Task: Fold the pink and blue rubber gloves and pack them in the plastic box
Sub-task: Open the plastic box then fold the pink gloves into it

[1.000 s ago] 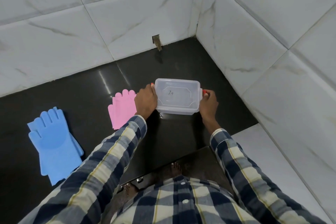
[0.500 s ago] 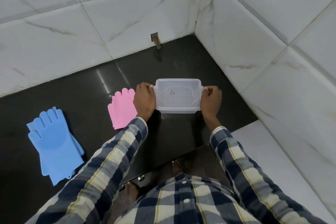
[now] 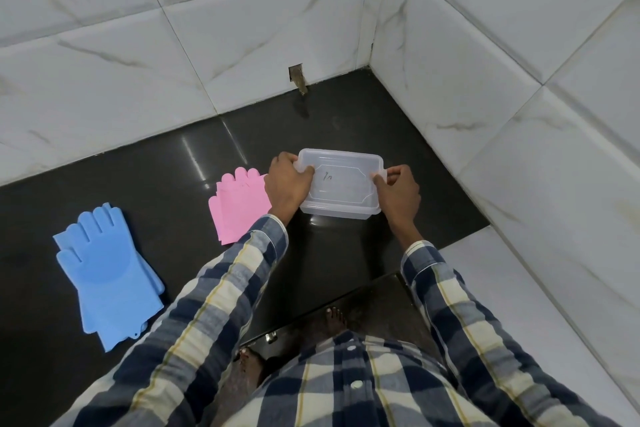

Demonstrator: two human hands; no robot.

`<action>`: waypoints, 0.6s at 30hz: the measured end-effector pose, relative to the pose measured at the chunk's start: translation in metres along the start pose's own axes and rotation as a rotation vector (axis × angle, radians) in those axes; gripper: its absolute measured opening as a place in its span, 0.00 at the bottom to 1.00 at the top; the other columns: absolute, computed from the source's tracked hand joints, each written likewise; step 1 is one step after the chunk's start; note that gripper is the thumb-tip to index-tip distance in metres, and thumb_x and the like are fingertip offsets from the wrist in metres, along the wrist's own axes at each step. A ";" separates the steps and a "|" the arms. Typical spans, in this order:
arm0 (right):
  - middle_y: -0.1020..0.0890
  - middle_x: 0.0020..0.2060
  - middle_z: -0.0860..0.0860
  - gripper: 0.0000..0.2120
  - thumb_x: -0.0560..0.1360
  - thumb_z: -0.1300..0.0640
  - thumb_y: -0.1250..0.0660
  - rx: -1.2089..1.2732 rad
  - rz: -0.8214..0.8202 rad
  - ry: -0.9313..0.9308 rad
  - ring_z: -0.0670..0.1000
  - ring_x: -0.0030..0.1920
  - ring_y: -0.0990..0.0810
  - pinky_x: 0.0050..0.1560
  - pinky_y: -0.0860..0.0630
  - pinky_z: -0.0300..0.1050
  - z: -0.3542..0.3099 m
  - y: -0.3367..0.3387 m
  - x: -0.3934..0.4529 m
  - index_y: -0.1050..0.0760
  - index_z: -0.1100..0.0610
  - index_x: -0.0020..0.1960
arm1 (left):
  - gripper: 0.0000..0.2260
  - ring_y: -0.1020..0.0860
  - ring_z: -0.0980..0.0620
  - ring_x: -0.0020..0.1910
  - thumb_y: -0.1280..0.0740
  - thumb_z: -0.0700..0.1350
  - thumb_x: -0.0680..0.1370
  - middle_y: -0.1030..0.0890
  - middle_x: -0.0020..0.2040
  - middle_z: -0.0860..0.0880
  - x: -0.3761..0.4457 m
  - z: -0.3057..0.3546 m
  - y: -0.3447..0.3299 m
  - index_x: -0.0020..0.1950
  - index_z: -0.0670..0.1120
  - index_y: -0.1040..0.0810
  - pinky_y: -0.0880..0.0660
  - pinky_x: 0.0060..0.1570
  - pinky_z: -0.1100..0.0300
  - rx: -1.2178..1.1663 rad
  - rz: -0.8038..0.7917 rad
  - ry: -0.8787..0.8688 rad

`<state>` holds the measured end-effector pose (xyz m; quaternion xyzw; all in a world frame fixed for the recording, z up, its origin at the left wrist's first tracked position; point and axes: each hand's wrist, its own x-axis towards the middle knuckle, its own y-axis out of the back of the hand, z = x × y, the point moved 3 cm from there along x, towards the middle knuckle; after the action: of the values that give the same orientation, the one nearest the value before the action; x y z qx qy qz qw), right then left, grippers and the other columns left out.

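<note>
A clear plastic box (image 3: pixel 341 184) with its lid on rests on the black counter. My left hand (image 3: pixel 288 184) grips its left end, thumb over the lid. My right hand (image 3: pixel 398 194) grips the right end, fingers curled on the lid's edge. The pink gloves (image 3: pixel 239 206) lie flat and stacked just left of the box, partly hidden behind my left wrist. The blue gloves (image 3: pixel 104 270) lie flat and stacked further left, fingers pointing away from me.
The black counter (image 3: pixel 173 163) sits in a corner of white marble-tiled walls (image 3: pixel 485 80). A small metal stub (image 3: pixel 299 80) sticks out of the back wall. A white ledge (image 3: pixel 519 288) adjoins at right. My bare feet show below the counter's front edge.
Both hands have shifted from the box's sides up onto the lid's ends, thumbs now over the top. The box stays in place; the gloves have not moved.
</note>
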<state>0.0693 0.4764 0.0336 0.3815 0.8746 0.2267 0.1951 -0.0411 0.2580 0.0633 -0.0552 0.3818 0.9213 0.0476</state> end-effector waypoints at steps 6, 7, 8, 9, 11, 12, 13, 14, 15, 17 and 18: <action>0.17 0.50 0.49 0.13 0.80 0.46 0.28 -0.030 -0.012 0.056 0.50 0.48 0.16 0.57 0.16 0.52 -0.001 0.002 -0.005 0.26 0.52 0.58 | 0.21 0.18 0.44 0.60 0.26 0.53 0.79 0.18 0.65 0.45 0.005 -0.001 0.003 0.68 0.44 0.20 0.20 0.59 0.51 -0.018 -0.040 0.029; 0.17 0.50 0.48 0.13 0.80 0.47 0.28 -0.024 -0.008 0.062 0.50 0.48 0.16 0.57 0.16 0.51 -0.002 0.003 -0.006 0.26 0.53 0.58 | 0.19 0.18 0.45 0.59 0.26 0.52 0.80 0.17 0.64 0.45 0.006 0.000 0.003 0.67 0.44 0.20 0.21 0.57 0.53 -0.029 -0.044 0.038; 0.17 0.50 0.48 0.13 0.80 0.47 0.28 -0.017 -0.008 0.068 0.50 0.48 0.16 0.57 0.17 0.50 -0.003 0.004 -0.007 0.26 0.53 0.58 | 0.18 0.18 0.47 0.57 0.26 0.51 0.80 0.17 0.64 0.45 0.006 0.000 0.004 0.67 0.43 0.20 0.23 0.54 0.55 -0.043 -0.046 0.050; 0.17 0.50 0.48 0.13 0.80 0.47 0.27 -0.010 -0.011 0.073 0.50 0.48 0.16 0.57 0.17 0.49 -0.004 0.005 -0.007 0.25 0.53 0.58 | 0.18 0.19 0.48 0.55 0.27 0.50 0.80 0.17 0.63 0.46 0.006 -0.001 0.004 0.67 0.44 0.20 0.24 0.53 0.56 -0.059 -0.048 0.068; 0.17 0.51 0.48 0.14 0.80 0.47 0.27 0.005 -0.028 0.080 0.49 0.48 0.16 0.56 0.18 0.46 -0.006 0.007 -0.009 0.25 0.53 0.59 | 0.18 0.22 0.51 0.53 0.27 0.50 0.81 0.18 0.63 0.47 0.007 -0.003 0.003 0.68 0.45 0.23 0.24 0.53 0.56 -0.079 -0.054 0.090; 0.18 0.51 0.48 0.14 0.80 0.47 0.28 0.009 -0.034 0.084 0.49 0.48 0.16 0.55 0.19 0.44 -0.007 0.007 -0.011 0.26 0.53 0.60 | 0.18 0.23 0.51 0.53 0.27 0.51 0.81 0.19 0.62 0.48 0.006 -0.004 0.003 0.67 0.46 0.25 0.23 0.53 0.56 -0.085 -0.062 0.093; 0.18 0.51 0.48 0.14 0.80 0.47 0.28 0.010 -0.037 0.092 0.49 0.48 0.16 0.54 0.19 0.42 -0.009 0.008 -0.012 0.26 0.53 0.60 | 0.18 0.22 0.51 0.53 0.28 0.52 0.81 0.20 0.61 0.49 0.006 -0.005 0.002 0.67 0.47 0.27 0.23 0.53 0.55 -0.091 -0.073 0.094; 0.18 0.51 0.48 0.14 0.81 0.47 0.28 0.006 -0.039 0.100 0.49 0.48 0.16 0.52 0.21 0.39 -0.010 0.008 -0.012 0.26 0.53 0.60 | 0.18 0.22 0.50 0.53 0.28 0.52 0.81 0.21 0.60 0.50 0.006 -0.007 0.002 0.67 0.48 0.29 0.22 0.54 0.54 -0.098 -0.084 0.093; 0.17 0.52 0.48 0.14 0.81 0.47 0.28 0.003 -0.041 0.109 0.49 0.48 0.16 0.50 0.22 0.37 -0.011 0.008 -0.013 0.26 0.53 0.60 | 0.18 0.22 0.50 0.53 0.29 0.53 0.82 0.22 0.60 0.50 0.007 -0.008 0.001 0.66 0.48 0.30 0.21 0.54 0.53 -0.100 -0.092 0.091; 0.17 0.52 0.49 0.14 0.81 0.47 0.29 -0.007 -0.051 0.119 0.49 0.48 0.16 0.51 0.21 0.39 -0.012 0.008 -0.013 0.27 0.53 0.60 | 0.16 0.21 0.48 0.54 0.32 0.53 0.83 0.22 0.59 0.50 0.008 -0.010 0.000 0.66 0.49 0.32 0.19 0.57 0.51 -0.098 -0.099 0.079; 0.17 0.52 0.49 0.13 0.81 0.47 0.29 -0.015 -0.056 0.121 0.50 0.48 0.16 0.53 0.19 0.42 -0.012 0.007 -0.012 0.27 0.53 0.60 | 0.15 0.20 0.48 0.54 0.33 0.53 0.84 0.22 0.59 0.50 0.009 -0.011 0.000 0.65 0.50 0.33 0.18 0.58 0.49 -0.099 -0.104 0.071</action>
<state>0.0753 0.4687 0.0493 0.3410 0.8934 0.2505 0.1512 -0.0491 0.2511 0.0545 -0.1099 0.3339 0.9329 0.0788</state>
